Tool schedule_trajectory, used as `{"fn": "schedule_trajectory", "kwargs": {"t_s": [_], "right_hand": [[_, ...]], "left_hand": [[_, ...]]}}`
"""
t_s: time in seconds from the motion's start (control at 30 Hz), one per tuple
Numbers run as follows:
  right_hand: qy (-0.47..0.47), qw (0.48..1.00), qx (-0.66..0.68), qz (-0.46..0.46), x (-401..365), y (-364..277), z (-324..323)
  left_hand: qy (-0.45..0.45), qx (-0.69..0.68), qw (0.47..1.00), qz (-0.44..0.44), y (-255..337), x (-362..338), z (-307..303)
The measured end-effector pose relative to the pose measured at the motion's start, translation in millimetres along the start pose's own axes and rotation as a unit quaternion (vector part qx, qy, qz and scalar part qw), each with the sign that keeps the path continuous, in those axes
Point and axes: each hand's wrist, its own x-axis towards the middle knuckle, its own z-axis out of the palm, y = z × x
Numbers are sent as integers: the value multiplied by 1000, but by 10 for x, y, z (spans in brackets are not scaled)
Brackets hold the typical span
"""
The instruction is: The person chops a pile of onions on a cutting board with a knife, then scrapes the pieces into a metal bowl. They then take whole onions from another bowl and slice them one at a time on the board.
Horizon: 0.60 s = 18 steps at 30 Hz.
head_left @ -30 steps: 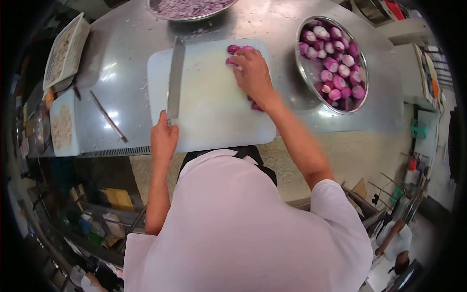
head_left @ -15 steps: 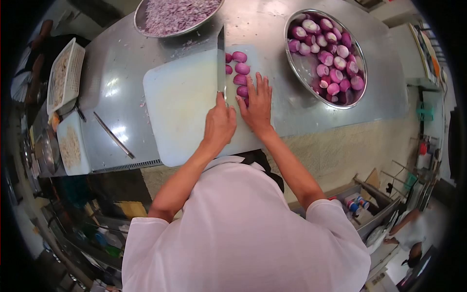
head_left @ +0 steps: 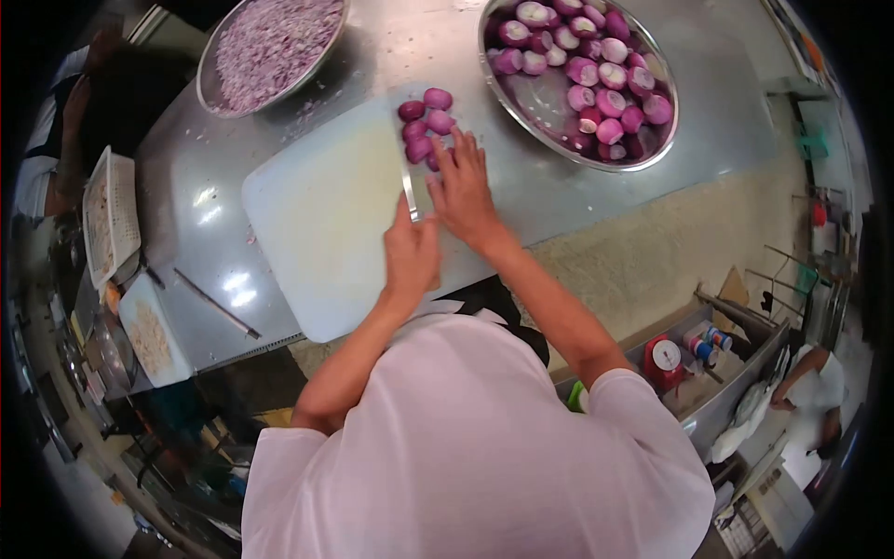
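My left hand [head_left: 412, 253] grips the handle of a cleaver [head_left: 407, 177] whose blade stands edge-down on the white cutting board [head_left: 317, 214]. My right hand [head_left: 463, 191] lies flat, fingers spread, on peeled red onion halves [head_left: 424, 126] lined up at the board's far right edge. The blade sits just left of the fingers, against the onions.
A steel bowl of peeled onion halves [head_left: 582, 79] stands at the right, a steel bowl of chopped onion [head_left: 270, 47] at the far left. A white basket [head_left: 107, 214], a tray [head_left: 154, 340] and a thin rod [head_left: 219, 303] lie left. Another person [head_left: 819, 391] is lower right.
My left hand swung the cleaver from the board's left side over to the onions. My right hand flattened on the row of onion halves.
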Motion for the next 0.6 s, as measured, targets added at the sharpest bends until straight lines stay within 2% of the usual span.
{"fn": "schedule_trajectory", "kwargs": {"t_s": [0.03,0.07,0.13,0.17,0.23,0.3,0.37,0.4,0.47,0.6], "right_hand": [[27,1000,-2,-8,29,-107,-193],[29,999,-11,-5,58,-170,-382],[39,986,158,-27,150,-236,-734],[110,984,122,-70,240,-174,-903],[114,990,73,30,427,74,-1384],[113,984,-50,130,679,654,-1696],[-49,948,-279,147,802,1008,-1973],[-49,949,-280,139,824,1201,-1981],[-164,895,-408,78,778,1614,-1839],[-224,880,-418,25,813,1837,-1778]], "left_hand": [[-10,-94,994,-51,26,-11,-37],[-3,-110,991,-75,38,-41,-112],[3,-129,987,-98,10,-103,-261],[22,-125,986,-109,-23,-147,-344],[45,-124,984,-119,-89,-192,-531],[18,-91,990,-103,-145,-221,-705],[17,-79,991,-103,-112,-243,-790],[13,-63,992,-107,-89,-260,-824],[14,-68,992,-103,-66,-276,-866],[-3,-81,991,-108,-77,-336,-976]]}}
